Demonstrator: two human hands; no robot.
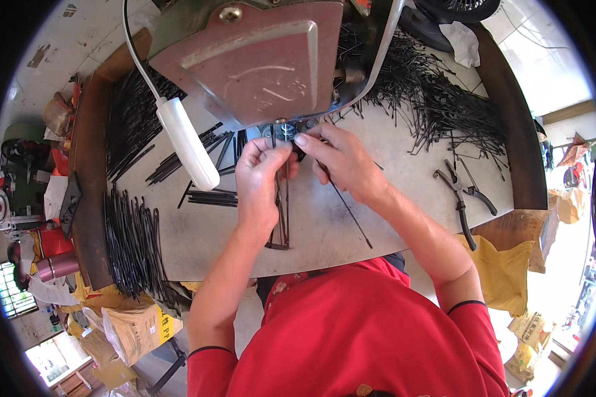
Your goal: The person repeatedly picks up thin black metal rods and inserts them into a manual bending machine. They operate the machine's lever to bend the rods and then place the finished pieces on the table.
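Observation:
My left hand (pixel 257 185) is closed, thumb against fingers, on a thin black metal frame (pixel 286 221). The frame's long sides hang toward the table's front edge and end in a short crosspiece. Beside it, my right hand (pixel 346 159) pinches a thin black rod (pixel 352 215) that slants down to the right. Both hands meet just below the machine's mauve cover (pixel 251 73), by a small metal working part (pixel 287 131). Fingers hide the upper ends of both pieces, so I cannot tell whether they touch.
Black rods lie in bundles at the left (pixel 132 238), with a tangled heap (pixel 437 106) at the back right. Black-handled pliers (pixel 460 195) rest at the right. A white tube lamp (pixel 187 142) hangs over the table (pixel 391 251), whose sides carry raised brown boards (pixel 510 119).

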